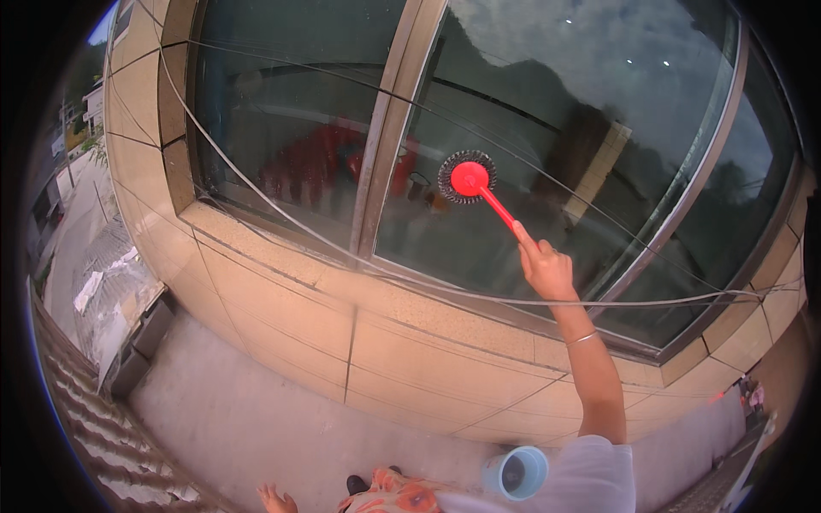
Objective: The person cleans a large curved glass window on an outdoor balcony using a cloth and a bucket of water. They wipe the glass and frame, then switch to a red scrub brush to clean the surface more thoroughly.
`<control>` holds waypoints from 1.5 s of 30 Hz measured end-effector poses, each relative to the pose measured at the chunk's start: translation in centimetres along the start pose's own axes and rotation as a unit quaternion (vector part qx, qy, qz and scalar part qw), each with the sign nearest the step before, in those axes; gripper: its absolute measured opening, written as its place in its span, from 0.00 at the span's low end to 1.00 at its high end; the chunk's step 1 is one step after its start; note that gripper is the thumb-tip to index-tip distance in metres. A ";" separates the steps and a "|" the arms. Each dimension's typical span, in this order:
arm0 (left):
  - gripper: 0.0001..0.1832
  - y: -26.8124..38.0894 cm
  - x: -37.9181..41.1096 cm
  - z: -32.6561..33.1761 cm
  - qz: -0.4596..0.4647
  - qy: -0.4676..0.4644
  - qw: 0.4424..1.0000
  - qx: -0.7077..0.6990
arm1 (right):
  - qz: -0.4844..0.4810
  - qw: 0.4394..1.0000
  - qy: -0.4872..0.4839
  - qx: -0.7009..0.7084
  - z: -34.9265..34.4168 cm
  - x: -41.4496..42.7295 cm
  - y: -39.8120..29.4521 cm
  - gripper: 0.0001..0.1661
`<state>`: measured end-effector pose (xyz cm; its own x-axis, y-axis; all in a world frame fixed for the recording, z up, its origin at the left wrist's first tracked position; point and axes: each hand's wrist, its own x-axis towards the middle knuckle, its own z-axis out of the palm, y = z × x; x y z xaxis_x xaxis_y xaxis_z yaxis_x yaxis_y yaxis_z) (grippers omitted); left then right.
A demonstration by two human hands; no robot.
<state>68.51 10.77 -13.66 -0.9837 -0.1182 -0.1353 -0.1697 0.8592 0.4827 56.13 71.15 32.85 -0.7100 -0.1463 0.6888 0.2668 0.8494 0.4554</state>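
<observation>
My right hand (547, 266) is closed round the handle of a red round-headed brush (470, 179), its index finger laid along the handle. The brush's dark, bristly rim lies against or just before the window glass (513, 237), right of the frame's upright bar; contact cannot be told. Low at the left, near the picture's bottom edge, my left hand (276, 499) has its fingers apart and holds nothing visible. On the floor beside me stands a light blue bucket (492, 476) with something dark inside, its contents unclear.
Loose cables (410, 277) hang across the window and the arm. Below the window runs a tiled wall with a stone sill (256, 238). Corrugated roofing (109, 436) borders the concrete walkway (256, 397) at the left, near dark blocks (138, 356). Several small items lie far right.
</observation>
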 end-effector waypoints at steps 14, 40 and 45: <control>0.25 5.5 8.7 -1.7 0.074 0.030 0.997 -0.022 | 0.032 0.994 0.106 -0.022 -4.4 10.4 4.2 0.32; 0.48 50.8 5.2 -21.4 0.797 0.313 0.505 -0.105 | -0.001 0.975 -0.198 0.101 -5.1 -2.3 -2.2 0.31; 0.52 52.3 6.4 -20.8 0.783 0.286 0.552 0.034 | 0.042 0.874 -0.476 0.088 -10.1 -14.3 -2.3 0.26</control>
<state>52.06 44.59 28.77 0.2166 0.6740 0.7063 0.8982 0.1459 -0.4147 72.26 66.14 27.59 -0.9356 0.3372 -0.1047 0.2986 0.9139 0.2750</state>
